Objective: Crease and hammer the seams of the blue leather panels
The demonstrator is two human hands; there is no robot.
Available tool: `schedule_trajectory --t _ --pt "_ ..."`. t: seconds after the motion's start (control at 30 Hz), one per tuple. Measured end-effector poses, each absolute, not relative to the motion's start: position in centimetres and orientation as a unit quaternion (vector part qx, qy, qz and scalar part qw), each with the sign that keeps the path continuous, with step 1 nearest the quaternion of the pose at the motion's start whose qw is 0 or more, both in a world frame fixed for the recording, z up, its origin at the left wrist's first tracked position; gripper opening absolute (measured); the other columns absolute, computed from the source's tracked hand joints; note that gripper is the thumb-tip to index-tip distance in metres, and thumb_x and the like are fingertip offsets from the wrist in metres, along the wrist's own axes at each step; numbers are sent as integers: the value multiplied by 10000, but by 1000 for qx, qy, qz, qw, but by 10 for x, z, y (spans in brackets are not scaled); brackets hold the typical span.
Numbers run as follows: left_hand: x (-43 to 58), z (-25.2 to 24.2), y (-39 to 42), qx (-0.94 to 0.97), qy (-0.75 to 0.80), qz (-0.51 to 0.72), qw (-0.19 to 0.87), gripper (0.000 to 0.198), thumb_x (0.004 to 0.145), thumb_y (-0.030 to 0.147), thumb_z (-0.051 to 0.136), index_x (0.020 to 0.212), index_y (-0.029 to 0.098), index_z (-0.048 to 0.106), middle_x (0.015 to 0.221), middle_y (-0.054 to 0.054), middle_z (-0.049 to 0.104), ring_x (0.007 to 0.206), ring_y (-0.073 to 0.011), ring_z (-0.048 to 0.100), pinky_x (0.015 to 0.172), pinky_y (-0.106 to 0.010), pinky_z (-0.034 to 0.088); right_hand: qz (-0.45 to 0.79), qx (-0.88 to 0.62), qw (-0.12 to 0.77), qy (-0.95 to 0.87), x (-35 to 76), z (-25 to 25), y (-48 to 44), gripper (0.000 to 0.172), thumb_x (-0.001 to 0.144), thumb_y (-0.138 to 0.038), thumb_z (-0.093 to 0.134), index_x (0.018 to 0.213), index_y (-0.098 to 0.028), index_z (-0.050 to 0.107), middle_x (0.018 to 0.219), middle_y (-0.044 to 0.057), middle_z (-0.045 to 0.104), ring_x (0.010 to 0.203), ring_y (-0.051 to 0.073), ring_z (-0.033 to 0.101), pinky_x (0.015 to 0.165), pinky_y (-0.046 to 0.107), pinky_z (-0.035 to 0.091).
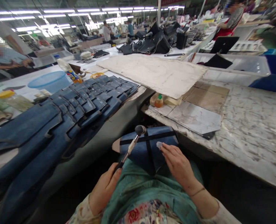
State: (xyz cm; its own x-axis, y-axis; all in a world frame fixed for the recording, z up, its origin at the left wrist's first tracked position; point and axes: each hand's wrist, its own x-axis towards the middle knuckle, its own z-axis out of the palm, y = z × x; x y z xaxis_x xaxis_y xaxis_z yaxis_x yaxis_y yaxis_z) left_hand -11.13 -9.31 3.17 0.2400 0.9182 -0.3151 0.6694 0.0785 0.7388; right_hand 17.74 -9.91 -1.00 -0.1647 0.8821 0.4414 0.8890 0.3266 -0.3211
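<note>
My left hand [105, 189] is wrapped round the dark handle of a hammer [132, 144], whose round black head points up and away from me. On my lap lies a blue piece [138, 152] with black straps crossing over it and a pale tip at its left end. A small whitish, translucent scrap [159, 145] is pinched in the fingertips of my right hand [178, 165], at the right part of the blue piece. What the scrap is made of cannot be told.
Overlapping blue pieces [82, 105] cover the left table. At right stands a worn, marbled table [252, 124] with a pale board [156, 71] and a small orange bottle [158, 102]. Black bags [154, 42], a white bin [240, 63] and a blue basin [49, 82] stand farther off. Other people work beyond.
</note>
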Motion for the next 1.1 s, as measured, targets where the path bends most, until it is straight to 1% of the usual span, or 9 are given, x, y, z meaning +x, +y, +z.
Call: schedule_trajectory --t 0.13,0.27,0.4,0.47,0.6,0.77,0.93,1.03,1.1 --pt "-110 31 -94 683 588 64 429 331 887 452 333 956 197 532 830 -38 653 766 -175 609 734 -257 440 -1 -582 285 -762 178 -12 -100 351 887 -128 414 1194 -185 576 1204 56 591 1042 188 546 917 361 489" --pt "-107 34 -90 700 573 77 419 357 906 449 280 1035 196 496 862 -43 644 798 -173 606 752 -259 428 -5 -584 290 -758 179 -12 -100 346 895 -141 410 1194 -191 577 1196 59 597 1041 193 551 917 373 490" --pt "-100 36 -81 707 576 42 409 330 886 448 330 925 189 531 778 -38 636 734 -181 606 690 -260 428 -6 -581 307 -754 179 -11 -101 354 897 -147 402 1201 -208 574 1175 62 611 1029 184 566 901 363 506" --pt "-95 37 -77 708 561 56 426 336 889 451 329 891 188 537 764 -29 630 715 -170 594 673 -253 427 -8 -577 313 -754 179 -10 -101 351 892 -143 405 1184 -208 587 1162 62 619 1016 183 574 892 360 513" --pt "-81 34 -70 711 534 121 442 353 899 453 311 917 181 536 780 -20 616 721 -150 567 704 -251 428 -10 -579 316 -751 179 -9 -102 350 886 -133 407 1175 -199 594 1167 62 616 1015 184 574 891 358 516" --pt "-61 34 -62 748 524 70 401 319 895 435 327 798 193 511 654 12 545 618 -134 524 630 -249 399 -8 -584 311 -750 181 -11 -101 348 887 -134 409 1169 -208 598 1167 58 615 1035 180 566 915 354 503" --pt "-29 42 -55 783 485 83 381 311 912 422 307 860 191 509 705 -7 567 657 -147 546 629 -255 385 -13 -578 303 -757 183 -13 -102 356 886 -133 404 1192 -194 577 1178 63 607 1051 196 557 917 375 496" --pt "-24 38 -54 775 508 54 371 303 907 412 324 819 192 513 645 -1 547 614 -146 534 597 -250 375 -19 -572 301 -763 185 -14 -102 346 886 -143 411 1184 -192 579 1180 65 604 1045 202 559 917 389 492" --pt "-32 36 -58 769 515 59 375 319 903 425 333 781 194 516 635 4 543 600 -137 522 592 -242 377 -20 -566 300 -768 187 -15 -102 347 888 -149 410 1188 -201 575 1185 60 602 1041 197 560 919 387 490"
